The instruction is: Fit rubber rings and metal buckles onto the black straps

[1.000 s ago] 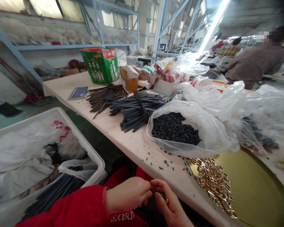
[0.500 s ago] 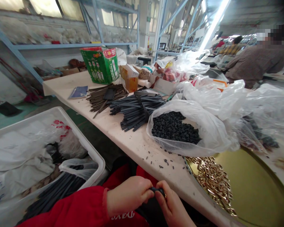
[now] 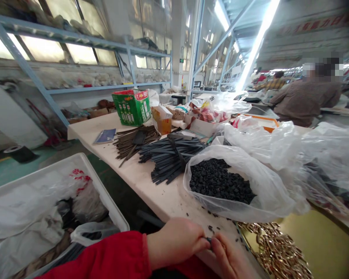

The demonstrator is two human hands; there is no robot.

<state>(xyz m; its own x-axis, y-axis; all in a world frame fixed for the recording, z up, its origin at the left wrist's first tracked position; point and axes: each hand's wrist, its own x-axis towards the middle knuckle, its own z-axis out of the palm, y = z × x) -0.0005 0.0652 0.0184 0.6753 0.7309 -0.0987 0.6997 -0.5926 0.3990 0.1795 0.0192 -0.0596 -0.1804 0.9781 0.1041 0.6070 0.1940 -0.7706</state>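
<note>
In the head view, my left hand (image 3: 178, 241), in a red sleeve, is closed, with thumb and fingertips pinched on a small black piece (image 3: 209, 240). My right hand (image 3: 234, 257) pinches the same piece from the other side. Most of that piece is hidden by my fingers. Both hands are at the table's near edge, beside scattered short black bits (image 3: 211, 228). Beyond them, an open clear plastic bag (image 3: 267, 190) holds a pile of small black loops (image 3: 221, 180). Gold-coloured metal links (image 3: 282, 248) lie in a round gold tray (image 3: 331, 244) to the right.
Dark strips (image 3: 171, 155) and brown strips (image 3: 135, 141) lie on the table (image 3: 128, 170). A green carton (image 3: 130, 108) and an orange box (image 3: 162, 120) stand behind them. A white bin (image 3: 119, 217) with bags is at left. Another person (image 3: 308, 97) sits at far right.
The view has tilted up, so the table appears lower. My hands have moved right, closer over the table's edge, still pinching the black piece, which shows less now.
</note>
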